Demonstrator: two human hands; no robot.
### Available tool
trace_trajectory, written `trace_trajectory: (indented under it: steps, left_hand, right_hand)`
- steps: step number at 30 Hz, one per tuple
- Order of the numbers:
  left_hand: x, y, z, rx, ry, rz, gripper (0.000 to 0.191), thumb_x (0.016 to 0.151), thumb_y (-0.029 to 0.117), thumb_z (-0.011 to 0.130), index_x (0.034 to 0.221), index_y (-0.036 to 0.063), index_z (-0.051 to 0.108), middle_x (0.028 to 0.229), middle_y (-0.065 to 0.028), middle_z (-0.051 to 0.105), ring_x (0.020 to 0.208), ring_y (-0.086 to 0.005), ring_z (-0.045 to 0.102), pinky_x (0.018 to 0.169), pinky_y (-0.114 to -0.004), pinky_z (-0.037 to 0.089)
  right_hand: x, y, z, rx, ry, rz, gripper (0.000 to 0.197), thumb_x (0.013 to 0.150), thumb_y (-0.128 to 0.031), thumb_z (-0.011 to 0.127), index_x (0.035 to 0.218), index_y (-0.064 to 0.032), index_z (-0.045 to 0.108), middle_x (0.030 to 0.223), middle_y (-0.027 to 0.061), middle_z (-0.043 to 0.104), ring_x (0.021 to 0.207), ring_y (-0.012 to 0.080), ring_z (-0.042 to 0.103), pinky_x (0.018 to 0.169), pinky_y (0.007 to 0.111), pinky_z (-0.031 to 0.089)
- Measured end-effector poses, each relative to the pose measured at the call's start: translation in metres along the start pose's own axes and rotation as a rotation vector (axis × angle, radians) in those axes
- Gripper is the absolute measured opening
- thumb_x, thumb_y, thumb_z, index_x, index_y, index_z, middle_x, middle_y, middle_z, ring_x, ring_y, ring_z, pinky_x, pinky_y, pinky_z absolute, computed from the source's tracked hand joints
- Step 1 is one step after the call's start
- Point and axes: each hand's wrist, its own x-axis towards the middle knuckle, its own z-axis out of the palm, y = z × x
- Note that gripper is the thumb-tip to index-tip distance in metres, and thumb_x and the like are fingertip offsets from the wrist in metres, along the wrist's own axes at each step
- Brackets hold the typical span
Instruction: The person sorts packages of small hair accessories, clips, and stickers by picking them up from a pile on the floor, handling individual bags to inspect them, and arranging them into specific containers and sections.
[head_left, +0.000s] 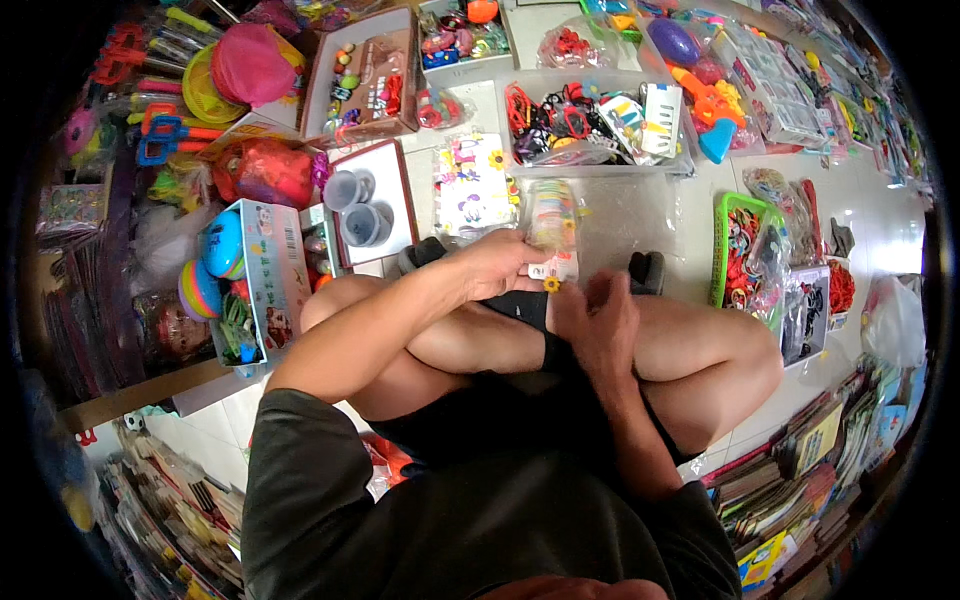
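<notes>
My left hand (496, 264) grips the near end of a clear plastic packet of colourful bands (553, 217), which bears a white printed label. A small yellow flower ornament (551, 284) lies at the packet's near edge, beside my fingertips. Just to the right, my right hand (600, 322) is raised over my crossed legs, its fingers curled and blurred; whether it holds something small cannot be told. Beyond my left hand lies a white card of colourful hair ornaments (472, 187). A flat clear plastic sheet or bag (630, 214) is spread right of the packet.
A clear plastic bin (600, 163) of hair ties and cards stands ahead. Two clear cups (361, 225) rest on a red-edged white board at left, near a toy box (274, 277). A green basket (718, 255) stands at right. Shelves of goods and books line both sides.
</notes>
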Motion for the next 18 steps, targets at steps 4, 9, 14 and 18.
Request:
trace_trajectory:
  steps: [4,9,14,18]
  left_hand:
    - [0.018,-0.022,0.010,-0.168,-0.011,0.000,0.037,0.097,-0.002,0.058,0.133,-0.0034,0.049,0.129,-0.0156,0.062,0.118,-0.0274,0.063,0.101,-0.043,0.054]
    - [0.020,-0.023,0.014,-0.124,0.017,0.009,0.038,0.097,-0.002,0.058,0.133,-0.0054,0.046,0.131,-0.0157,0.059,0.116,-0.0254,0.064,0.098,-0.038,0.055]
    - [0.023,-0.027,0.011,-0.091,0.047,0.018,0.040,0.096,-0.003,0.059,0.134,-0.0059,0.046,0.130,-0.0156,0.060,0.116,-0.0247,0.064,0.097,-0.037,0.056]
    - [0.025,-0.028,0.012,-0.102,0.007,0.058,0.039,0.096,-0.003,0.060,0.133,-0.0045,0.047,0.129,-0.0146,0.061,0.115,-0.0235,0.064,0.097,-0.036,0.056]
  right_hand:
    - [-0.022,0.028,0.004,0.073,-0.164,-0.009,0.039,0.080,-0.022,0.084,0.100,-0.0008,0.058,0.080,0.0129,0.068,0.072,0.0264,0.068,0.067,0.039,0.055]
    - [-0.017,0.035,0.009,0.127,-0.087,-0.031,0.033,0.081,-0.019,0.083,0.098,-0.0008,0.061,0.082,0.0130,0.071,0.072,0.0246,0.071,0.067,0.035,0.057]
    - [-0.017,0.034,0.013,0.191,-0.029,-0.066,0.019,0.083,-0.008,0.077,0.091,0.0009,0.063,0.081,0.0122,0.072,0.071,0.0179,0.071,0.067,0.032,0.057]
    - [-0.016,0.040,0.013,0.347,-0.064,0.060,0.017,0.084,-0.006,0.076,0.091,0.0013,0.062,0.080,0.0100,0.071,0.072,0.0123,0.069,0.065,0.029,0.056]
